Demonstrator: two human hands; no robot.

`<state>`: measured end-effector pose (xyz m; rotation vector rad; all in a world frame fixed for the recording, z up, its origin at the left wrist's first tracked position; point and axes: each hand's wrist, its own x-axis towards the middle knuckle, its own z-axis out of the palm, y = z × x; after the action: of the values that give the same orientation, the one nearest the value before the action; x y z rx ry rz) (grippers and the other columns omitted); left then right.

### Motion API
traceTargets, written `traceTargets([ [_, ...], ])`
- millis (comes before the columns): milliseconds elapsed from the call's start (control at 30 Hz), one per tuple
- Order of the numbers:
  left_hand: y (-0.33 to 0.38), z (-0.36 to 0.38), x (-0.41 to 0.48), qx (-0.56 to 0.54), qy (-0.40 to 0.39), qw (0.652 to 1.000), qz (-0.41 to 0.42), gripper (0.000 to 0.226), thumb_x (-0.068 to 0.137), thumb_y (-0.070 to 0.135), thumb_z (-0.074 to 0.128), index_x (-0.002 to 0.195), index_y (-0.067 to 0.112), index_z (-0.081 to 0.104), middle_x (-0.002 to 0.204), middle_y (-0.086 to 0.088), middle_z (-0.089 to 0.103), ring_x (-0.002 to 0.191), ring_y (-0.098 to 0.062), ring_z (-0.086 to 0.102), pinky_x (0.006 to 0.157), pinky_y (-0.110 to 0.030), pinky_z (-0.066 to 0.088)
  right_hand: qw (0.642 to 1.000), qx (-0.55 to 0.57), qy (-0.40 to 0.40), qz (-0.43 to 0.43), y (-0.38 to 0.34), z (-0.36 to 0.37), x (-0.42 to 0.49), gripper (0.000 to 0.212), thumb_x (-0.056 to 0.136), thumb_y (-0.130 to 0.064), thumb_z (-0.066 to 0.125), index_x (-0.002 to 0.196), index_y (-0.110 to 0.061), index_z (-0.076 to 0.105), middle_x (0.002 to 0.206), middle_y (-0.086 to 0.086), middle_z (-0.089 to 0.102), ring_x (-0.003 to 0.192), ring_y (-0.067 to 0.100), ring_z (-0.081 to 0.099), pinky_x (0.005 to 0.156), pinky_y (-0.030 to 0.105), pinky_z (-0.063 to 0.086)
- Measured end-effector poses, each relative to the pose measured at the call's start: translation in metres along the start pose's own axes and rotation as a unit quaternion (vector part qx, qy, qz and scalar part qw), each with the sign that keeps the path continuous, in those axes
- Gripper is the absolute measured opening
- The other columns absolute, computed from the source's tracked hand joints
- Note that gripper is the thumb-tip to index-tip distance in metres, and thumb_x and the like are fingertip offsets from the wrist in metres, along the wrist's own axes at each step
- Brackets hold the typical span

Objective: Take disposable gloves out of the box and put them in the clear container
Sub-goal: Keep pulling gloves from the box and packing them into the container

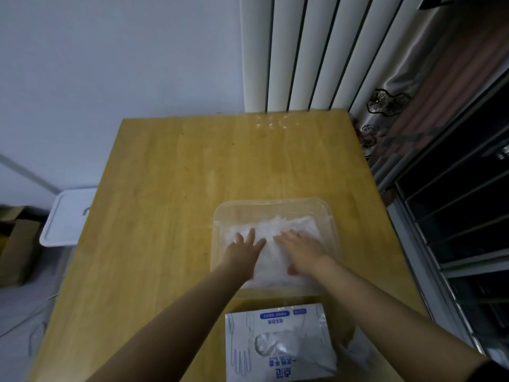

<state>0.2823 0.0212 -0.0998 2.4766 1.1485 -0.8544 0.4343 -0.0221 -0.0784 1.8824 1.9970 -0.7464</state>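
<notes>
Both hands, left hand (243,250) and right hand (303,250), fingers flat and gripping nothing, press the disposable gloves (278,230) into the clear container (275,204); even, gentle pressure should settle the pile.

Prob. a room in a home, not a lab or shop. The landmark is 1 plain wooden table (170,188), its far edge against a white wall (110,64). Behind the table's far right corner stands a white column radiator (297,51). Right of the table hangs a pinkish curtain (429,111) w/ embroidered flowers, then a dark window (457,216) w/ bars. Left of the table are a white plastic bin lid (68,216) and brown cardboard boxes (16,244).
</notes>
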Motion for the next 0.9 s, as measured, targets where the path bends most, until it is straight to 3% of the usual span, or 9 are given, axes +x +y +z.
traceTargets([
  [100, 0.000, 0.008, 0.004, -0.010, 0.012, 1.000, -0.002, 0.091, 0.089, 0.013, 0.063, 0.152, 0.026, -0.001, 0.158, -0.010, -0.014, 0.144, -0.041, 0.001, 0.108, -0.042, 0.036, 1.000, 0.000, -0.019, 0.011, 0.004, 0.003, 0.006, 0.085, 0.083, -0.022, 0.069, 0.150, -0.023, 0.017, 0.158, 0.004, 0.016, 0.144, 0.025, 0.017, 0.115, 0.040, 0.022],
  [200, -0.001, 0.005, 0.004, -0.004, 0.008, 1.000, 0.004, 0.089, 0.089, 0.015, 0.062, 0.152, 0.024, 0.000, 0.158, -0.011, -0.012, 0.144, -0.041, 0.002, 0.108, -0.043, 0.033, 0.999, 0.028, -0.036, 0.005, 0.007, -0.001, 0.007, 0.080, 0.085, -0.020, 0.066, 0.150, -0.021, 0.020, 0.156, 0.005, 0.020, 0.141, 0.026, 0.024, 0.113, 0.040, 0.029],
  [333, -0.005, -0.005, -0.005, 0.016, 0.081, 0.996, 0.026, 0.062, 0.092, 0.015, 0.056, 0.146, 0.015, 0.026, 0.154, -0.014, 0.019, 0.138, -0.032, 0.027, 0.110, -0.041, 0.031, 0.995, 0.085, -0.053, -0.001, 0.012, -0.021, -0.003, 0.058, 0.093, -0.025, 0.057, 0.146, -0.018, 0.033, 0.148, 0.005, 0.039, 0.130, 0.024, 0.043, 0.105, 0.035, 0.038],
  [467, -0.001, -0.021, -0.025, -0.070, 0.212, 0.973, 0.057, 0.042, 0.096, 0.011, 0.045, 0.137, 0.017, 0.041, 0.145, -0.006, 0.037, 0.132, -0.022, 0.036, 0.109, -0.034, 0.028, 0.987, 0.134, 0.084, -0.019, 0.007, -0.036, -0.032, 0.044, 0.098, -0.026, 0.049, 0.140, -0.021, 0.039, 0.135, 0.002, 0.053, 0.117, 0.019, 0.053, 0.097, 0.033, 0.045],
  [567, 0.007, -0.022, -0.046, -0.132, 0.294, 0.944, 0.072, 0.041, 0.093, 0.005, 0.047, 0.132, 0.016, 0.048, 0.137, -0.003, 0.046, 0.121, -0.020, 0.045, 0.099, -0.028, 0.034, 0.959, 0.175, 0.217, -0.055, -0.005, -0.032, -0.062, 0.027, 0.099, -0.023, 0.048, 0.126, -0.020, 0.049, 0.117, -0.004, 0.059, 0.096, 0.012, 0.058, 0.082, 0.029, 0.051],
  [633, 0.013, -0.018, -0.062, -0.139, 0.332, 0.928, 0.092, 0.040, 0.089, -0.001, 0.050, 0.126, 0.013, 0.054, 0.127, -0.005, 0.053, 0.111, -0.022, 0.051, 0.092, -0.029, 0.039, 0.944, 0.173, 0.262, -0.100, -0.010, -0.023, -0.081, 0.020, 0.099, -0.023, 0.048, 0.117, -0.018, 0.054, 0.108, -0.005, 0.061, 0.087, 0.010, 0.059, 0.075, 0.028, 0.051],
  [800, 0.029, 0.004, -0.097, -0.097, 0.376, 0.907, 0.165, 0.038, 0.065, -0.010, 0.066, 0.097, 0.011, 0.064, 0.089, -0.006, 0.061, 0.074, -0.022, 0.059, 0.062, -0.030, 0.047, 0.949, 0.121, 0.203, -0.209, -0.015, 0.020, -0.114, 0.016, 0.097, -0.027, 0.053, 0.102, -0.016, 0.064, 0.092, -0.002, 0.067, 0.070, 0.006, 0.055, 0.061, 0.020, 0.041],
  [900, 0.045, 0.020, -0.120, -0.082, 0.333, 0.920, 0.189, 0.030, 0.077, -0.003, 0.062, 0.103, 0.011, 0.064, 0.096, -0.007, 0.061, 0.081, -0.023, 0.060, 0.065, -0.031, 0.048, 0.964, 0.097, 0.155, -0.194, -0.017, 0.042, -0.127, 0.025, 0.093, -0.037, 0.056, 0.112, -0.020, 0.060, 0.102, -0.003, 0.065, 0.084, 0.007, 0.057, 0.070, 0.020, 0.040],
])
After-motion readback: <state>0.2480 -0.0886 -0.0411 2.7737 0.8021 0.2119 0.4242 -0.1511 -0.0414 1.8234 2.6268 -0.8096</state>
